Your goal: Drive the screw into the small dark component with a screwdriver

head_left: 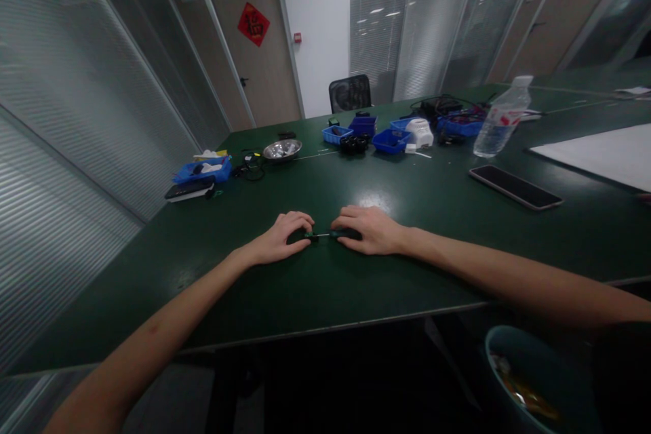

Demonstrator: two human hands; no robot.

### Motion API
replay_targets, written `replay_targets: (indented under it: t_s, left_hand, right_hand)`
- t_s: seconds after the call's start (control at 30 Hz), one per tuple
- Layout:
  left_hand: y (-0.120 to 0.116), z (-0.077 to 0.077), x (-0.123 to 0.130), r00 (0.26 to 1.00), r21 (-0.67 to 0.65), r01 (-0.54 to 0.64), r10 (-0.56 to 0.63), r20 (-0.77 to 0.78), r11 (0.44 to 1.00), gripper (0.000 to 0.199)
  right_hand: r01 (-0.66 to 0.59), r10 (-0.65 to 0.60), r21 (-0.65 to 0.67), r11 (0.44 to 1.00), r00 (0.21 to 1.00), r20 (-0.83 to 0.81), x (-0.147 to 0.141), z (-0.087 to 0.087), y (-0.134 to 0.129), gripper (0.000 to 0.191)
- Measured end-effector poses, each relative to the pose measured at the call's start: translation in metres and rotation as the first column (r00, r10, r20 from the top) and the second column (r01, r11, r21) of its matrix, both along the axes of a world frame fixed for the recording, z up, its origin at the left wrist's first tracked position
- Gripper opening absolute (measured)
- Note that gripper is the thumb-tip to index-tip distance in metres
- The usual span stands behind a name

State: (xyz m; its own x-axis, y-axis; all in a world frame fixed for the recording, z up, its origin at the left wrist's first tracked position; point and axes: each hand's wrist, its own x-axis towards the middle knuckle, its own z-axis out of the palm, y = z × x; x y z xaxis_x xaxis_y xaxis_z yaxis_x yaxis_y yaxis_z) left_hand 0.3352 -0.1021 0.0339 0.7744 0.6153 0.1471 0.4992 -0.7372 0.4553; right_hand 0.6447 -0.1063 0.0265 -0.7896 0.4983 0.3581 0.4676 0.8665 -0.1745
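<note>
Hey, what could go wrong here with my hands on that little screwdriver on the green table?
The screwdriver is small and dark against the dark green table, so its thin shaft might slip and jab the left hand if the right hand pushes. Whatever small part lies under the left fingers is hidden; it could roll away unseen.

A single head-worn camera looks forward and down along both outstretched forearms, from above and behind the left hand point(282, 237) and right hand point(371, 229). The hands sit near the frame's middle, fairly close. Beyond them the green surface point(315, 285) stretches away toward glass partitions.
</note>
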Motion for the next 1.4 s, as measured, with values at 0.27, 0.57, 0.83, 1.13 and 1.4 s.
replay_targets:
  t_s: [0.27,0.57,0.83,1.13,1.4]
  left_hand:
    - [0.0006,-0.0020,0.0006,1.000,0.013,-0.005,0.005,-0.001,1.000,0.018]
    - [0.0002,0.0003,0.0005,1.000,-0.009,-0.002,0.002,-0.004,1.000,0.018]
    - [0.0002,-0.0005,0.0006,1.000,-0.003,-0.007,0.007,-0.005,1.000,0.019]
    - [0.0018,-0.0022,-0.0002,1.000,0.006,-0.004,0.004,-0.002,1.000,0.020]
    - [0.0030,-0.0045,-0.0003,1.000,0.025,-0.014,0.014,-0.018,1.000,0.021]
  right_hand:
    - [0.006,-0.007,0.021,1.000,1.000,0.019,-0.0007,-0.0029,0.0006,0.030]
    - [-0.008,0.007,0.016,1.000,1.000,0.016,-0.0006,-0.0013,0.0000,0.031]
    - [-0.012,0.011,0.029,1.000,1.000,0.016,-0.0021,-0.0015,-0.0021,0.033]
    - [0.001,-0.003,0.042,0.999,0.999,0.043,-0.0054,-0.0018,-0.0041,0.035]
    - [0.005,-0.007,0.088,0.996,1.000,0.016,-0.0087,-0.0050,-0.0059,0.037]
